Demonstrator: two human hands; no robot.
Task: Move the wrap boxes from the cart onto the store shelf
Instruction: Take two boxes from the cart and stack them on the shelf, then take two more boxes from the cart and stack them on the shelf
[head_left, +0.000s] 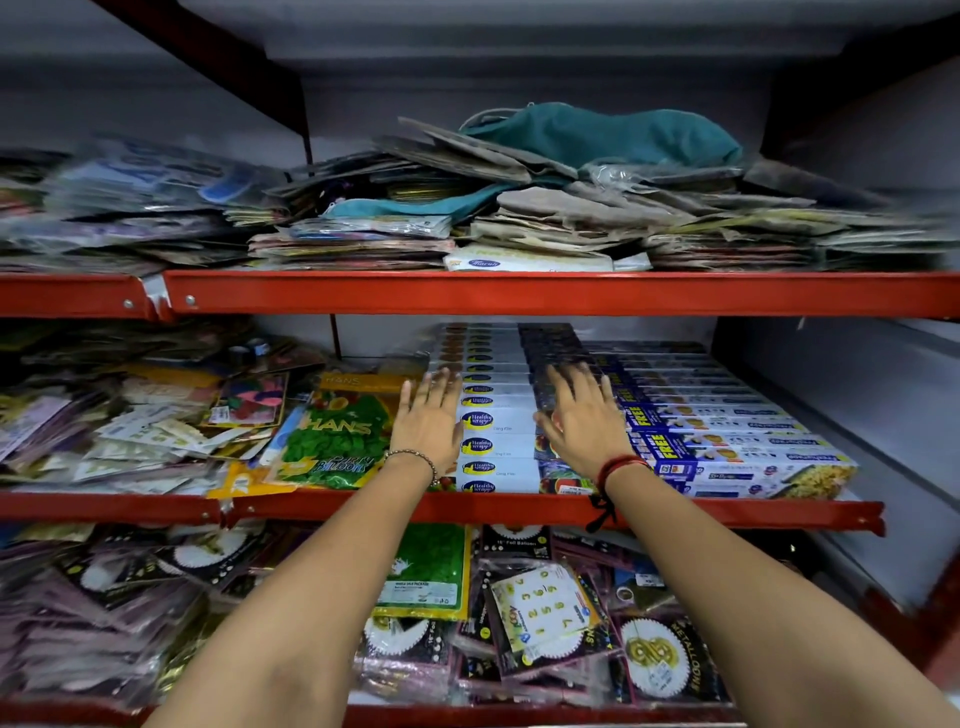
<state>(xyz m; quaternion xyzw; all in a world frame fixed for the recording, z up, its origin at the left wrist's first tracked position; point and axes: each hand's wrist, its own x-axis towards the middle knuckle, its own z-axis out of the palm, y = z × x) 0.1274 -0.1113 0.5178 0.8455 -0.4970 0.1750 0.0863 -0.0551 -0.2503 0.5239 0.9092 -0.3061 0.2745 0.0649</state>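
Observation:
White wrap boxes with round blue logos lie in a stacked row on the middle red shelf. To their right lies a row of blue and white wrap boxes marked FREE. My left hand rests flat, fingers spread, against the left end of the white row. My right hand lies flat on the dark printed ends of those boxes, fingers apart. Neither hand grips a box. The cart is out of view.
Green balloon packets and loose packets crowd the middle shelf left of the boxes. The upper shelf carries piles of flat packets and a teal cloth bag. Foil balloon packs fill the lower shelf.

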